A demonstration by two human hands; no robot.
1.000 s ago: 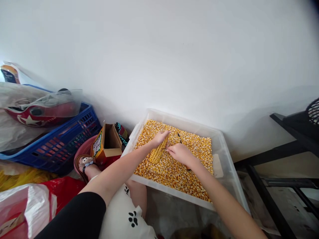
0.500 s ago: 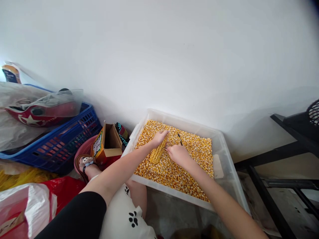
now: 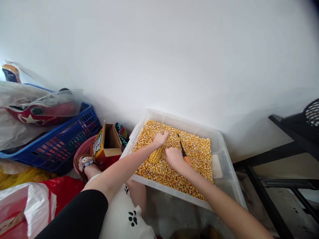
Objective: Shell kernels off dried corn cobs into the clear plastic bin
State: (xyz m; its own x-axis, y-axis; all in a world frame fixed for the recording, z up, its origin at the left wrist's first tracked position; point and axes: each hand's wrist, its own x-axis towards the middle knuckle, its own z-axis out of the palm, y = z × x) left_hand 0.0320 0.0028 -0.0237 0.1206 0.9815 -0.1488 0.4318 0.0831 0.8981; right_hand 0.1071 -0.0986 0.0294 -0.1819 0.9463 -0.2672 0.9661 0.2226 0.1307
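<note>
A clear plastic tub (image 3: 225, 158) holds a bed of loose yellow corn kernels (image 3: 196, 151). My left hand (image 3: 160, 138) grips the far end of a corn cob (image 3: 156, 155), which lies slanted over the kernels. My right hand (image 3: 173, 156) presses on the cob's side, fingers curled against it. A screwdriver (image 3: 182, 150) with a dark shaft and orange handle lies on the kernels just right of my right hand, apart from the fingers.
A blue basket (image 3: 61, 139) with plastic-wrapped items stands at left. A small open cardboard box (image 3: 107, 145) sits by a pink basin (image 3: 83, 150), next to my sandalled foot (image 3: 85, 162). A black metal rack (image 3: 286, 149) stands at right. Red and white bags (image 3: 30, 205) lie at lower left.
My right hand has slid back toward me along the cob, uncovering the screwdriver's orange handle on the kernels. The left hand and cob stay about where they were.
</note>
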